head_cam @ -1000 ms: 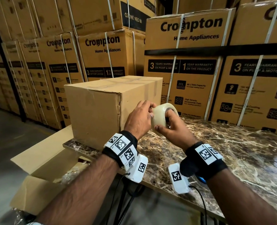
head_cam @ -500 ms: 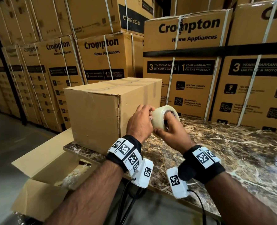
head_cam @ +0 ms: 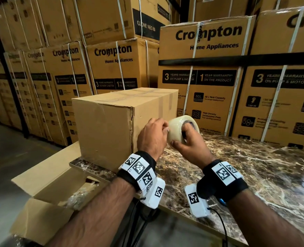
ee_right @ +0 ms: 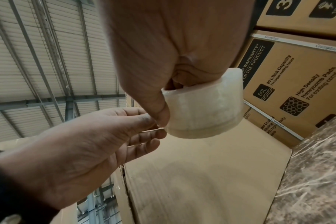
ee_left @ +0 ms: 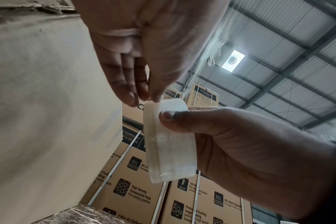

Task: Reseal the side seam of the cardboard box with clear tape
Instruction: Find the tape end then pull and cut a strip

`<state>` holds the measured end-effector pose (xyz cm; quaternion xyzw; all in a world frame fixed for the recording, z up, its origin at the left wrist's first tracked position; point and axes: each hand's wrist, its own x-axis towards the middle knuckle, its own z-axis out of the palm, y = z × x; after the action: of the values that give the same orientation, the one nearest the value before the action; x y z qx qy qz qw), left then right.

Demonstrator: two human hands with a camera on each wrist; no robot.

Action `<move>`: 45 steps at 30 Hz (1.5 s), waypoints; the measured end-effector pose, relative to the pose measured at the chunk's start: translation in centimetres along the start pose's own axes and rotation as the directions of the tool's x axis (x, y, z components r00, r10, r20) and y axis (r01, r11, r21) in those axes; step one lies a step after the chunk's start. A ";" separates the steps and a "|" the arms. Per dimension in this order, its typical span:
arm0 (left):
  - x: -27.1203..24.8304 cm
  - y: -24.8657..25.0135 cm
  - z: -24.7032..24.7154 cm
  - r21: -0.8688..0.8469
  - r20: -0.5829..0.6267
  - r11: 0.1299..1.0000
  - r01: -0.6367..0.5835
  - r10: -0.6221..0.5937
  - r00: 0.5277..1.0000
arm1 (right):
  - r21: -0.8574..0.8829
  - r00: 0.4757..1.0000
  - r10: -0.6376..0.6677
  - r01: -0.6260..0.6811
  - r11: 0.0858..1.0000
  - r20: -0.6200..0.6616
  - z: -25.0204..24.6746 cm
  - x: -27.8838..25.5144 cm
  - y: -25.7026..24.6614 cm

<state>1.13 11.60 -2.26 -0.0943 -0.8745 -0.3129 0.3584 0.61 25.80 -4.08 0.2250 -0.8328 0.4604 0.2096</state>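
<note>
Hands on tape roll; wrist views show fingertips picking

A dark brown marble-patterned worktop with pale veins carries one plain cardboard box, which stands upright at the worktop's left end, its near corner close to the front edge. Its vertical corner seam looks torn and ragged, and strips of tape cross its top. On the grey concrete floor just left of the worktop lies an opened carton, flaps spread, crumpled clear plastic inside.
</note>
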 end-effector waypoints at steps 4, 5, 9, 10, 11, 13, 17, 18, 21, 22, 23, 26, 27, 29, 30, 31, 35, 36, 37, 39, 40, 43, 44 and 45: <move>0.4 -0.2 -0.3 -0.004 0.047 1.000 0.015 -0.015 0.999 | -0.025 1.000 0.003 -0.003 1.000 0.003 0.0 -0.2 0.2; 0.5 -0.3 -0.3 -0.019 0.061 1.000 0.025 -0.023 0.998 | -0.031 1.000 0.001 -0.001 1.000 -0.001 0.1 -0.2 0.2; 1.0 -0.8 -0.4 -0.074 0.140 0.995 0.072 -0.061 0.988 | -0.065 1.000 -0.012 0.012 0.998 -0.007 0.3 -0.3 0.2; 1.1 -0.8 -0.5 -0.086 0.155 0.993 0.085 -0.071 0.985 | -0.083 1.000 -0.017 0.016 0.996 -0.008 0.3 -0.3 0.2; 1.1 -0.9 -0.5 -0.096 0.169 0.991 0.099 -0.082 0.982 | -0.096 1.000 -0.024 0.023 0.995 -0.009 0.4 -0.3 0.2; 1.2 -0.9 -0.6 -0.098 0.196 0.988 0.123 -0.102 0.975 | -0.096 1.000 -0.030 0.029 0.995 -0.009 0.5 -0.3 0.4; 1.0 -0.7 -0.4 -0.073 0.156 0.991 0.110 -0.098 0.983 | -0.080 1.000 -0.021 0.019 0.997 -0.016 0.5 -0.4 0.4; 0.9 -0.6 -0.3 -0.078 0.127 0.992 0.097 -0.087 0.988 | -0.076 1.000 -0.018 0.016 0.997 -0.017 0.5 -0.3 0.3; 0.6 -0.2 0.1 -0.101 0.083 0.993 0.063 -0.055 0.995 | -0.078 1.000 -0.021 0.020 0.997 -0.013 0.5 -0.2 0.0; 0.6 -0.2 0.2 -0.103 0.082 0.993 0.059 -0.051 0.995 | -0.082 1.000 -0.025 0.024 0.996 -0.013 0.5 -0.2 0.0; 0.5 -0.1 0.2 -0.106 0.081 0.993 0.059 -0.051 0.995 | -0.088 1.000 -0.027 0.026 0.996 -0.013 0.5 -0.2 0.0; 0.5 -0.1 0.4 -0.101 0.082 0.993 0.059 -0.050 0.995 | -0.121 1.000 -0.025 0.024 0.992 -0.009 0.5 -0.3 0.4; 0.5 -0.1 0.4 -0.098 0.089 0.993 0.059 -0.050 0.995 | -0.135 1.000 -0.022 0.021 0.991 -0.005 0.5 -0.3 0.5; 0.4 -0.1 0.5 -0.092 0.095 0.994 0.065 -0.056 0.994 | -0.150 1.000 -0.031 0.031 0.988 0.001 0.6 -0.4 0.7; 0.4 -0.1 0.5 -0.089 0.088 0.994 0.069 -0.061 0.994 | -0.159 0.999 -0.042 0.042 0.986 0.004 0.6 -0.4 0.8; 0.4 -0.1 0.6 -0.086 0.073 0.994 0.070 -0.064 0.995 | -0.171 0.999 -0.054 0.054 0.984 0.002 0.8 -0.4 0.8; 0.2 0.3 0.7 -0.078 0.011 0.993 0.092 -0.092 0.996 | -0.192 0.997 -0.079 0.073 0.979 -0.026 1.3 -0.3 0.6; 0.2 0.3 0.6 -0.081 -0.004 0.992 0.097 -0.097 0.995 | -0.192 0.996 -0.083 0.075 0.978 -0.030 1.4 -0.3 0.5; 0.1 0.4 0.6 -0.083 -0.018 0.992 0.099 -0.101 0.995 | -0.196 0.996 -0.084 0.077 0.978 -0.029 1.4 -0.3 0.5; 0.0 0.4 0.6 -0.074 -0.038 0.992 0.100 -0.103 0.994 | -0.202 0.995 -0.097 0.091 0.975 -0.020 1.4 -0.3 0.3; 0.0 0.4 0.5 -0.067 -0.049 0.993 0.099 -0.102 0.994 | -0.204 0.994 -0.109 0.103 0.973 -0.018 1.4 -0.2 0.2; -0.4 0.5 0.5 -0.071 -0.076 0.995 0.076 -0.081 0.994 | -0.206 0.992 -0.121 0.115 0.972 -0.021 1.4 -0.2 -0.2; -0.4 0.5 0.4 -0.072 -0.075 0.995 0.069 -0.074 0.994 | -0.203 0.993 -0.120 0.113 0.973 -0.022 1.4 -0.3 -0.3; -0.5 0.5 0.4 -0.071 -0.069 0.995 0.066 -0.070 0.995 | -0.198 0.993 -0.117 0.110 0.974 -0.026 1.4 -0.4 -0.3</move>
<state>1.45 12.23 -2.55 -0.0655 -0.8525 -0.3580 0.3752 0.89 24.55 -4.74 0.2418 -0.8558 0.3674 0.2723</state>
